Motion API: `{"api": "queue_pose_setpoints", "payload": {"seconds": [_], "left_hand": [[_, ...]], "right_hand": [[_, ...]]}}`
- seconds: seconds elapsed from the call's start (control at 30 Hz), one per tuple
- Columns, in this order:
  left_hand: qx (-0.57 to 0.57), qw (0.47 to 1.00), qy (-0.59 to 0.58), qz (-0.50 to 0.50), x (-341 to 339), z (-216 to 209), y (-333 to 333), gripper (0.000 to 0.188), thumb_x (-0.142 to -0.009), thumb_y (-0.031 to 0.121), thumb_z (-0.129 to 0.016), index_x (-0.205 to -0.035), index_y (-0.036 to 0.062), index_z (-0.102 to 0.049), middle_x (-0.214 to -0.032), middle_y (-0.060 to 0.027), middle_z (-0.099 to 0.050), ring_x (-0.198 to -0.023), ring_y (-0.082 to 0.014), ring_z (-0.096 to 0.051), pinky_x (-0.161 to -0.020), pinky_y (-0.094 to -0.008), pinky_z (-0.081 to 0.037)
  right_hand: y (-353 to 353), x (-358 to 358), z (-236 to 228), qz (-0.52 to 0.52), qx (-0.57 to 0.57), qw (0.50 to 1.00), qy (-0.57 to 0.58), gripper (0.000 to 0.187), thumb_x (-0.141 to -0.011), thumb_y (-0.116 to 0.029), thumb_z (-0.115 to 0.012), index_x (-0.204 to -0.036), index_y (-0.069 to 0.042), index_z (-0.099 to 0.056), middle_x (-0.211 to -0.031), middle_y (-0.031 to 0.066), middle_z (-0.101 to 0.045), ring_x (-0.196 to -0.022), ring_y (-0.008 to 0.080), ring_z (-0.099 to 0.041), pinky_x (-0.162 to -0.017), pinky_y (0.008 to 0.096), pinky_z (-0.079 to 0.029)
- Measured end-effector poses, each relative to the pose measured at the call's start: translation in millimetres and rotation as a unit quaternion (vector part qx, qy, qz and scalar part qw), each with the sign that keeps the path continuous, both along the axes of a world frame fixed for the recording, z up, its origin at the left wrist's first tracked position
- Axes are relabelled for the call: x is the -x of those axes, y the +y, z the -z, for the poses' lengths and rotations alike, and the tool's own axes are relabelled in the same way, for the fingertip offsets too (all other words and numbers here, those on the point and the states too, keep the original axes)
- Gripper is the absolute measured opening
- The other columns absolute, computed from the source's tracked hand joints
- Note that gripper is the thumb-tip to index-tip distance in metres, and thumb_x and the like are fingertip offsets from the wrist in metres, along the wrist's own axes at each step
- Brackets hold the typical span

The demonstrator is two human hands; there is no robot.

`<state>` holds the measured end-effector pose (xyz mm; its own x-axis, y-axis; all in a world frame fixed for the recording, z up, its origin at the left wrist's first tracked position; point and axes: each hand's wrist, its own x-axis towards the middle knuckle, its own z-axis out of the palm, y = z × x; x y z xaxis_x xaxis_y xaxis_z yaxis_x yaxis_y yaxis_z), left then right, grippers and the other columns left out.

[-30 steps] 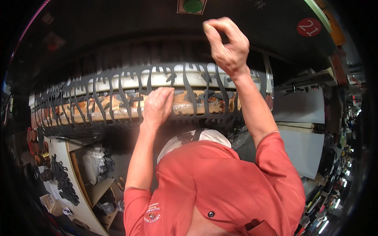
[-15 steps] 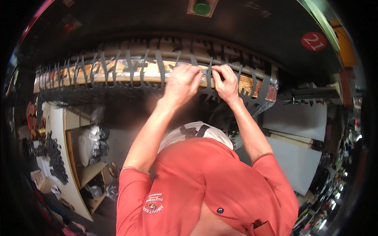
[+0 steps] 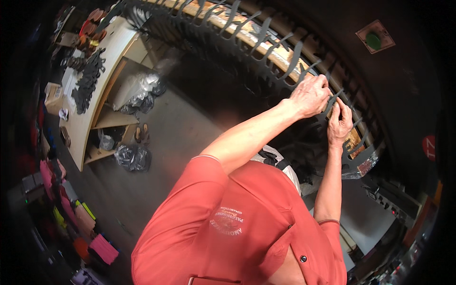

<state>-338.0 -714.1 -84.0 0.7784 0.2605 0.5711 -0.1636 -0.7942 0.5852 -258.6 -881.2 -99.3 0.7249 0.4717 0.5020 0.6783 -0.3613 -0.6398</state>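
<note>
My left hand (image 3: 311, 97) is closed at a dark grey cut-out sheet (image 3: 295, 61), its fingers curled around a narrow strip. Close beside it, nearer the sheet's right end, my right hand (image 3: 340, 124) pinches the same area between thumb and fingers. A short piece of strip (image 3: 331, 104) shows between the two hands. The sheet has a row of long slots and hangs over a worn wooden bar (image 3: 270, 53) running across the front of a dark machine. Exactly where each fingertip grips is partly hidden.
A green round button (image 3: 373, 41) is on the machine's dark panel. To the left stands a pale wooden table (image 3: 85, 126) with a pile of black pieces (image 3: 90, 78) on top. Plastic bags (image 3: 134, 156) lie on the floor beside it. Grey panels (image 3: 368, 223) stand at lower right.
My view has turned and tilted, so the bar now runs diagonally and the left table shows more. Both hands stay close together at the sheet, with the right hand now lower in view.
</note>
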Motion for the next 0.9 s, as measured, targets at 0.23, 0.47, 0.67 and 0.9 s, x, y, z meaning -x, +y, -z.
{"api": "queue_pose_setpoints", "payload": {"seconds": [0.23,0.47,0.67,0.9], "left_hand": [[0.029,1.000,0.005,0.004,6,-4,-1,0.012,-0.091,0.010,-0.073,-0.085,-0.0005,-0.074,-0.099,-0.0181,-0.065,-0.096,-0.0387,-0.067,-0.091,-0.0493,-0.052],[0.051,0.998,0.015,0.012,37,-19,1,0.008,-0.092,0.007,-0.073,-0.090,-0.0004,-0.070,-0.105,-0.0170,-0.064,-0.096,-0.0381,-0.065,-0.088,-0.0490,-0.053],[0.056,0.986,0.126,0.096,131,-35,0,0.013,-0.092,0.007,-0.071,-0.084,-0.0007,-0.065,-0.104,-0.0181,-0.061,-0.092,-0.0367,-0.067,-0.082,-0.0467,-0.055],[0.013,0.983,0.138,0.117,117,-74,15,0.010,-0.094,0.010,-0.067,-0.095,0.0000,-0.069,-0.097,-0.0190,-0.068,-0.093,-0.0368,-0.072,-0.084,-0.0479,-0.058]], "right_hand": [[-10,4,-25,-0.022,0.090,0.993,0.068,0.025,-0.104,-0.010,-0.069,-0.126,0.001,-0.075,-0.116,0.0126,-0.076,-0.105,0.0232,-0.072,-0.096,0.0317,-0.054],[-17,-29,-86,0.022,0.042,0.997,-0.057,0.029,-0.098,-0.003,-0.075,-0.127,-0.002,-0.073,-0.118,0.0118,-0.072,-0.106,0.0228,-0.071,-0.094,0.0341,-0.056],[3,-15,-76,-0.042,0.139,0.989,-0.031,0.069,-0.092,-0.026,-0.084,-0.153,-0.010,-0.057,-0.159,0.0166,-0.050,-0.146,0.0351,-0.051,-0.121,0.0448,-0.043],[26,29,-73,-0.049,0.151,0.987,-0.022,0.065,-0.087,-0.018,-0.086,-0.146,-0.007,-0.063,-0.154,0.0211,-0.050,-0.142,0.0387,-0.052,-0.118,0.0454,-0.045]]}}
